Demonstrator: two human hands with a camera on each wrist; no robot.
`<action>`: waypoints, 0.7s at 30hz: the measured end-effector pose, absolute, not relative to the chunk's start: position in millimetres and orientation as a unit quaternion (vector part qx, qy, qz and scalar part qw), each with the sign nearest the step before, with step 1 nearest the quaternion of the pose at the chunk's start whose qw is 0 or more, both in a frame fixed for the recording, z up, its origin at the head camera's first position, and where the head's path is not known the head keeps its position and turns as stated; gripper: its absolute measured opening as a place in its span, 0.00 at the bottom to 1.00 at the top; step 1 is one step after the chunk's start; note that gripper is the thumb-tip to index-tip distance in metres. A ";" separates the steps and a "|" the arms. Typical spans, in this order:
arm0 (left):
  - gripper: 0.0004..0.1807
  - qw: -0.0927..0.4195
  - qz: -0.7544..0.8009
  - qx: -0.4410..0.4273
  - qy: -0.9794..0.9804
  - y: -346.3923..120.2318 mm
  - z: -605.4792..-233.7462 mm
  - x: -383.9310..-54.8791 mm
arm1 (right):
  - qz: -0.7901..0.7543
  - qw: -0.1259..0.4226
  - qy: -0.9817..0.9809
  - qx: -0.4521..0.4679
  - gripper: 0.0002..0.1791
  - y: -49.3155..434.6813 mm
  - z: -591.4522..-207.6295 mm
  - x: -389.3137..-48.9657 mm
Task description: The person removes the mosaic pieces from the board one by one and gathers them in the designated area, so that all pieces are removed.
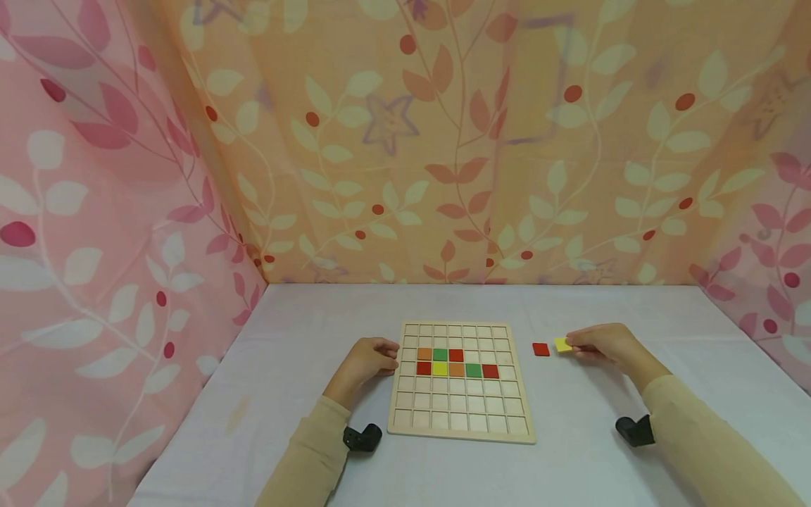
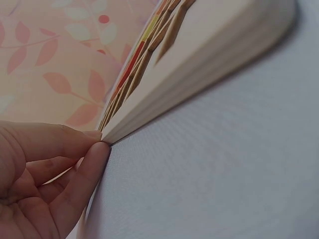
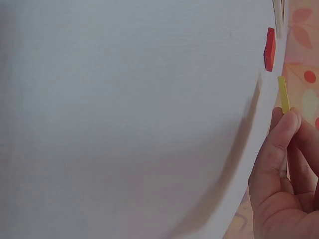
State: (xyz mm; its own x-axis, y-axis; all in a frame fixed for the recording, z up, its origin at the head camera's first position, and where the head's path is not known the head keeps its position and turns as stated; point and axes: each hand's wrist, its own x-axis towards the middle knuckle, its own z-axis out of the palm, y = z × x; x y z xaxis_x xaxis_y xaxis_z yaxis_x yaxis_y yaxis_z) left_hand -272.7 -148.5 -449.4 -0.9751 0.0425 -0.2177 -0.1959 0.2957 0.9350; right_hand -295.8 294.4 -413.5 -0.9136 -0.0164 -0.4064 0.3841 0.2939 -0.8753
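Note:
A square wooden grid board (image 1: pixel 465 436) lies on the table. My left hand (image 1: pixel 369 358) is at its left side, with thumb and forefinger pinching the board edge (image 2: pixel 164 107). Two rows of coloured tiles sit in its cells: orange, green and red above; red, yellow (image 1: pixel 440 369), orange, green and red below. To the right of the board, my right hand (image 1: pixel 607 343) pinches a yellow square tile (image 3: pixel 283 94) by one edge, held above the table. A loose red tile (image 1: pixel 541 349) lies on the cloth between the board and that hand.
White cloth covers the table (image 1: pixel 469 475). A patterned orange curtain (image 1: pixel 393 176) stands behind it, with pink curtains at the left and right sides. Each wrist wears a small black device, such as the left wrist device (image 1: pixel 363 438).

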 end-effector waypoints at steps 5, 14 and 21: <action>0.19 0.103 0.593 -0.049 0.797 -148.6 -449.4 -272.6 | -0.595 0.170 0.777 0.117 0.18 295.2 -415.4 -295.9; 0.19 0.102 0.591 -0.052 0.798 -148.0 -449.8 -273.2 | -0.586 0.173 0.777 0.148 0.21 296.3 -423.9 -302.2; 0.19 0.104 0.593 -0.052 0.796 -148.5 -450.0 -273.3 | -0.590 0.173 0.774 0.150 0.19 296.2 -424.7 -303.1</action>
